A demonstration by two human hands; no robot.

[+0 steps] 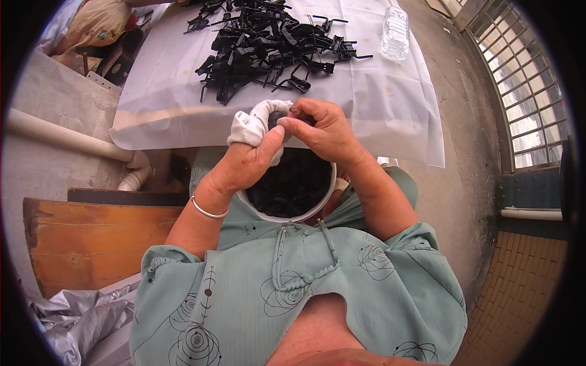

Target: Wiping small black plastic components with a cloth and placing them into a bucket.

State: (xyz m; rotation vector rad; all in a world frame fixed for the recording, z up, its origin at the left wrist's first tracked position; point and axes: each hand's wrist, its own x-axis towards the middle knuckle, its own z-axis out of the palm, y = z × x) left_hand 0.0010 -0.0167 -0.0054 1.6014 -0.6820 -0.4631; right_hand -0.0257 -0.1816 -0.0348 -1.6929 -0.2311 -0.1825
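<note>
My left hand [244, 161] is closed around a white cloth [253, 125] that wraps a small dark part [278, 119]. My right hand [323, 128] pinches that same dark part with thumb and fingertips, right against the cloth. Both hands meet above a round white-rimmed container [326, 192] in my lap, filled with black pieces. A silver bangle [207, 210] sits on my left wrist. Beyond the hands lies a heap of black plastic clips [268, 43] on a white sheet [165, 97] covering the table.
A clear plastic water bottle [395, 33] lies at the table's far right. A white pipe [61, 134] and an orange wooden board [85, 238] are at left, crumpled silver foil [73, 317] lower left. A barred window [531, 104] lines the right wall.
</note>
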